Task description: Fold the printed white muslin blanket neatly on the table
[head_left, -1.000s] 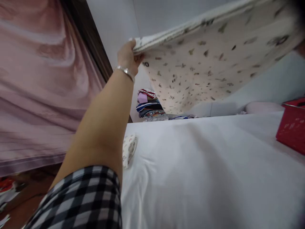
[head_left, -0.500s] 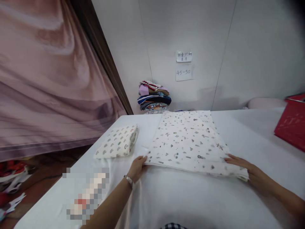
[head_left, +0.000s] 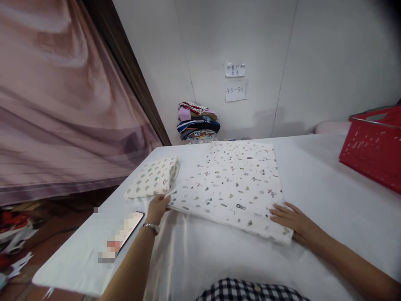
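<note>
A white cloth (head_left: 232, 179) with small plant-like prints lies spread over the table in front of me. My left hand (head_left: 157, 208), with a metal band at the wrist, pinches the cloth's near left corner and pulls it out to a point. On the near right part of the cloth, my right hand (head_left: 291, 221) rests flat with its fingers spread. Just beyond my left hand lies a folded cream cloth (head_left: 153, 177) with grey-green prints. The edge near me looks layered.
Against the wall at the back is a stack of folded fabrics (head_left: 198, 123). A red basket (head_left: 372, 146) stands at the right. Left of my forearm lies a partly blurred phone (head_left: 128, 230). A pink curtain (head_left: 78, 104) hangs beside the white table (head_left: 72, 259).
My left hand has drawn the cloth's near left corner leftward, so the near edge now slants. My right hand has shifted left on the cloth and lies flatter. The view has turned slightly right.
</note>
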Demonstrator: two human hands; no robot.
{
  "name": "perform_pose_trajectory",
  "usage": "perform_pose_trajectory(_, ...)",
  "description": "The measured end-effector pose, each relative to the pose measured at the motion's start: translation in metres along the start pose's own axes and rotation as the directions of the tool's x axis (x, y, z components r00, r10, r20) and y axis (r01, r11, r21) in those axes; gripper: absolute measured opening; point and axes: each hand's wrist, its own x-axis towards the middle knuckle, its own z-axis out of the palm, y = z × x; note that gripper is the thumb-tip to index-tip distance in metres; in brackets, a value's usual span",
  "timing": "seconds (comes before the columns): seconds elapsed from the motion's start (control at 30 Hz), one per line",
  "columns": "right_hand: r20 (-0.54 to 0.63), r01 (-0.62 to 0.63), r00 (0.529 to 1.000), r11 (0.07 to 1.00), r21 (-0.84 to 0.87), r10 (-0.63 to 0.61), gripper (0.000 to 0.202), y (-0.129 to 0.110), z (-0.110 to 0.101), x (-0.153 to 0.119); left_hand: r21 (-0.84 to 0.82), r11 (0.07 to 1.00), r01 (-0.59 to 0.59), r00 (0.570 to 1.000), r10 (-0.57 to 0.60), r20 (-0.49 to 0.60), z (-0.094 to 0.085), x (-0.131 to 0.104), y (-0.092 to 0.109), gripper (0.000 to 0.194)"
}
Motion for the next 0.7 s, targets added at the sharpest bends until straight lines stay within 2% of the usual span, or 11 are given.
perform_pose_trajectory(0.07,-0.001,0.030,1.000,0.999,-0.024,-0.030,0.047,-0.011,0.004,0.005,0.233,0.971,-0.046,0.998,0.057,-0.040,-0.005,0.003,-0.010,0.008)
perform_pose_trajectory(0.2,0.048,0.021,0.999,0.999,-0.042,-0.019,0.046,-0.024,0.006,0.012,0.612,0.780,-0.130,0.987,0.162,0.003,-0.006,0.003,-0.021,0.011)
perform_pose_trajectory(0.3,0.105,-0.032,0.994,0.999,0.022,0.029,0.049,-0.032,-0.006,0.013,0.726,0.670,-0.152,0.984,0.170,0.050,-0.003,-0.003,-0.016,0.015)
perform_pose_trajectory(0.4,0.230,-0.152,0.967,0.975,0.163,0.113,0.053,-0.039,-0.027,0.016,0.821,0.550,-0.153,0.983,0.171,0.069,-0.003,-0.010,-0.010,0.020)
perform_pose_trajectory(0.47,0.277,-0.249,0.947,0.918,0.310,0.163,0.052,-0.032,-0.042,0.022,0.864,0.480,-0.155,0.982,0.173,0.080,-0.003,-0.013,-0.008,0.023)
perform_pose_trajectory(0.53,0.232,-0.401,0.916,0.795,0.456,0.329,0.047,-0.011,-0.054,0.034,0.885,0.422,-0.194,0.963,0.252,0.090,0.000,-0.015,-0.009,0.027)
perform_pose_trajectory(0.57,0.193,-0.503,0.856,0.687,0.525,0.479,0.043,0.004,-0.059,0.042,0.888,0.395,-0.236,0.938,0.330,0.103,0.004,-0.017,-0.010,0.029)
perform_pose_trajectory(0.6,0.168,-0.611,0.735,0.533,0.584,0.657,0.039,0.022,-0.062,0.051,0.881,0.365,-0.300,0.898,0.420,0.131,0.010,-0.019,-0.011,0.032)
perform_pose_trajectory(0.63,0.181,-0.695,0.548,0.324,0.642,0.817,0.036,0.042,-0.064,0.062,0.863,0.335,-0.379,0.844,0.507,0.174,0.018,-0.022,-0.012,0.033)
perform_pose_trajectory(0.67,0.222,-0.708,0.356,0.107,0.698,0.908,0.035,0.061,-0.065,0.073,0.830,0.305,-0.466,0.781,0.583,0.224,0.027,-0.025,-0.014,0.033)
perform_pose_trajectory(0.7,0.243,-0.706,0.270,0.020,0.707,0.932,0.035,0.080,-0.065,0.085,0.785,0.277,-0.554,0.714,0.643,0.277,0.038,-0.028,-0.015,0.033)
